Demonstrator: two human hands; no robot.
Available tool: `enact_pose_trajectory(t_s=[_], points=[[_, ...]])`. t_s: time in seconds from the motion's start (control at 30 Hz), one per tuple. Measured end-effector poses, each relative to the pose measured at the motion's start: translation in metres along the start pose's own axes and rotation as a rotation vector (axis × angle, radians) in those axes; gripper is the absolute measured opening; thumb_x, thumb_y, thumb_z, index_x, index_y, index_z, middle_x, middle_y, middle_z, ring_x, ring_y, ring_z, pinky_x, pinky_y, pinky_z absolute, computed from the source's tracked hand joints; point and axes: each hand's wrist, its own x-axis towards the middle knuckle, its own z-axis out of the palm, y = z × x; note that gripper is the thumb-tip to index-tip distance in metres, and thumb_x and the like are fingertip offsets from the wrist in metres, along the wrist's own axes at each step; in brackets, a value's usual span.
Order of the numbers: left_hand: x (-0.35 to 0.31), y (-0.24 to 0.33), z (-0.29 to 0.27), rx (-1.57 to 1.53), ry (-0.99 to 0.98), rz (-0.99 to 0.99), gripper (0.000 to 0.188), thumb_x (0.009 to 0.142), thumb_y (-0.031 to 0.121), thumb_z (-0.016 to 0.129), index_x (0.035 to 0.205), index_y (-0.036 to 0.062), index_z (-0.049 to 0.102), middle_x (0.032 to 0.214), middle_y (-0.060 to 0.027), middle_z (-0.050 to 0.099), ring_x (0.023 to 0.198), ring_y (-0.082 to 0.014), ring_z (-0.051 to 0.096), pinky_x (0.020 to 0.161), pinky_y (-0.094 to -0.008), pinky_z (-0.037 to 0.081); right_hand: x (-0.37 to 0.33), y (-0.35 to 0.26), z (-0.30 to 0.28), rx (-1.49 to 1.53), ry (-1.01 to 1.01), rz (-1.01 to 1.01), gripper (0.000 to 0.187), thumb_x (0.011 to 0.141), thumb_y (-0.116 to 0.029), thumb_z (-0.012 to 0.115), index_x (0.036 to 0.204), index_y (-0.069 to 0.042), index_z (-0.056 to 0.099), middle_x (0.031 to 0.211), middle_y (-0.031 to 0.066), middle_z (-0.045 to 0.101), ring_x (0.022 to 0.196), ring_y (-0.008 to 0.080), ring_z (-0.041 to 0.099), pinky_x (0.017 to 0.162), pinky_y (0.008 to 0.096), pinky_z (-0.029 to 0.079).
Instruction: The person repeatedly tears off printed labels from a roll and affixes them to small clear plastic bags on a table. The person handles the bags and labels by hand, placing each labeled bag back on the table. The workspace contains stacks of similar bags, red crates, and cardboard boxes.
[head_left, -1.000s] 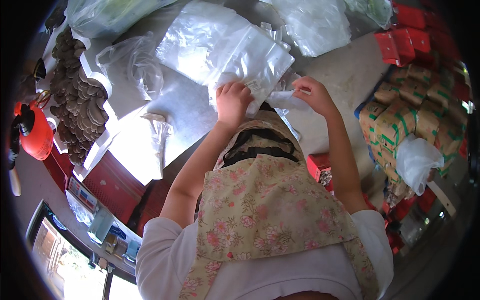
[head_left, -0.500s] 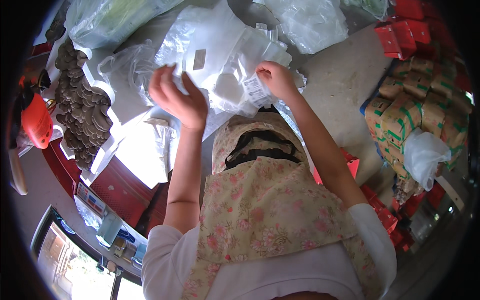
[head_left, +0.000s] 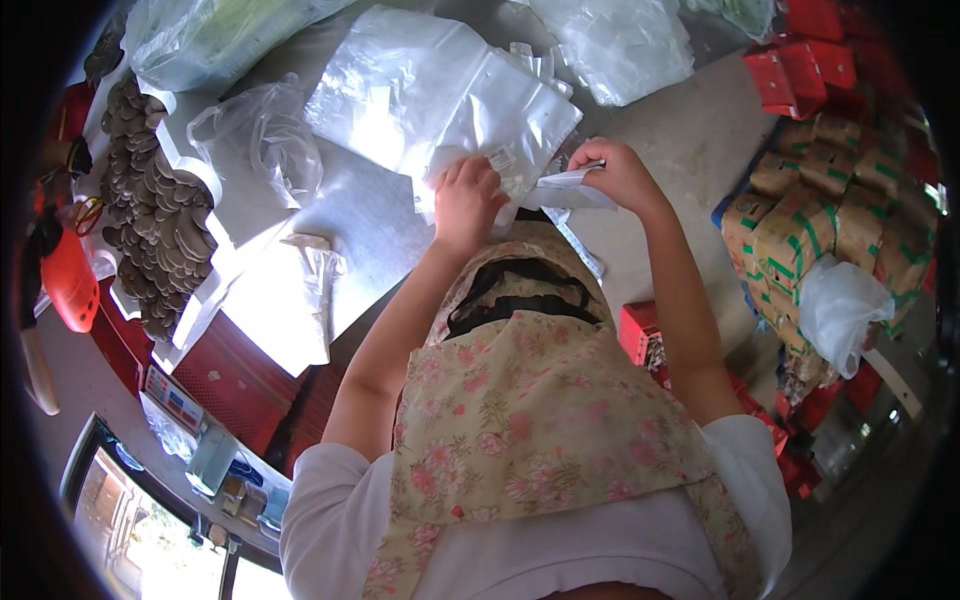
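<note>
The left hand (head_left: pixel 465 205) is closed on the near edge of the bag stack (head_left: pixel 440 100), a pile of clear plastic bags lying on the desk (head_left: pixel 370 230), with a small white label showing just beside the knuckles. The right hand (head_left: pixel 620 172) is pinched shut on a single thin bag (head_left: pixel 565 190), held just right of the stack and lifted off the desk. Both hands sit close together at the stack's near corner.

The likely trouble is the film itself. Thin plastic clings, so a pull by the right hand could drag a second bag along, or slide the whole stack toward the desk edge if the left hand's hold loosens. A sharp tug at the pinched corner could also stretch or tear the bag.

Left of the stack lies a crumpled bag (head_left: pixel 255 135), and further left a tray of mushrooms (head_left: pixel 150 220); a sweeping left elbow could knock either. Right of the stack, past the desk, cartons (head_left: pixel 830 220) stand piled with a white bag (head_left: pixel 840 305) on them, well apart from the hands. The flowered apron (head_left: pixel 530 430) hangs below the stack, and a loose bag slipping off the edge would likely fall against it.
</note>
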Motion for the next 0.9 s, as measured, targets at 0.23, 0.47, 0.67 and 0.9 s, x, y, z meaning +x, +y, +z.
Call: enact_pose_trajectory(t_s=[0.23, 0.47, 0.67, 0.9], points=[[0.022, -0.007, -0.039, -0.518, 0.027, -0.541, 0.013, 0.087, 0.008, 0.062, 0.095, -0.0005, 0.069, 0.096, -0.0092, 0.071, 0.08, -0.0179, 0.064, 0.073, -0.0312, 0.05, 0.01, -0.04, 0.012, -0.005, -0.294, -0.092, 0.007, 0.083, -0.003, 0.06, 0.089, -0.002, 0.064, 0.078, 0.0026, 0.064, 0.073, 0.0096, 0.059, 0.07, 0.0262, 0.047], [0.028, 0.014, -0.088, 0.016, 0.688, 0.073, 0.029, 0.085, 0.003, 0.061, 0.113, 0.0001, 0.052, 0.111, -0.0175, 0.061, 0.095, -0.0322, 0.059, 0.082, -0.0419, 0.046, 0.059, -0.005, 0.077, -0.257, 0.144, -0.091, 0.015, 0.081, -0.021, 0.067, 0.086, -0.007, 0.071, 0.08, 0.0142, 0.068, 0.074, 0.0318, 0.066, 0.064, 0.0404, 0.05], [-0.011, -0.013, 0.015, -0.131, 0.071, -0.101, 0.032, 0.081, 0.016, 0.067, 0.108, 0.0041, 0.056, 0.108, -0.0158, 0.063, 0.105, -0.0334, 0.059, 0.087, -0.0437, 0.047, 0.048, 0.008, 0.053, -0.564, 0.103, 0.136, 0.02, 0.072, -0.028, 0.073, 0.078, -0.009, 0.071, 0.076, 0.0126, 0.068, 0.069, 0.0282, 0.065, 0.062, 0.0382, 0.05], [-0.007, -0.012, 0.009, -0.069, 0.107, -0.002, 0.015, 0.074, 0.014, 0.073, 0.085, 0.0066, 0.065, 0.096, -0.0083, 0.067, 0.099, -0.0319, 0.062, 0.085, -0.0411, 0.047, 0.002, -0.005, -0.007, 0.026, -0.128, -0.102, 0.01, 0.078, -0.011, 0.071, 0.08, -0.003, 0.065, 0.073, 0.0019, 0.064, 0.066, 0.0105, 0.059, 0.065, 0.0263, 0.046]])
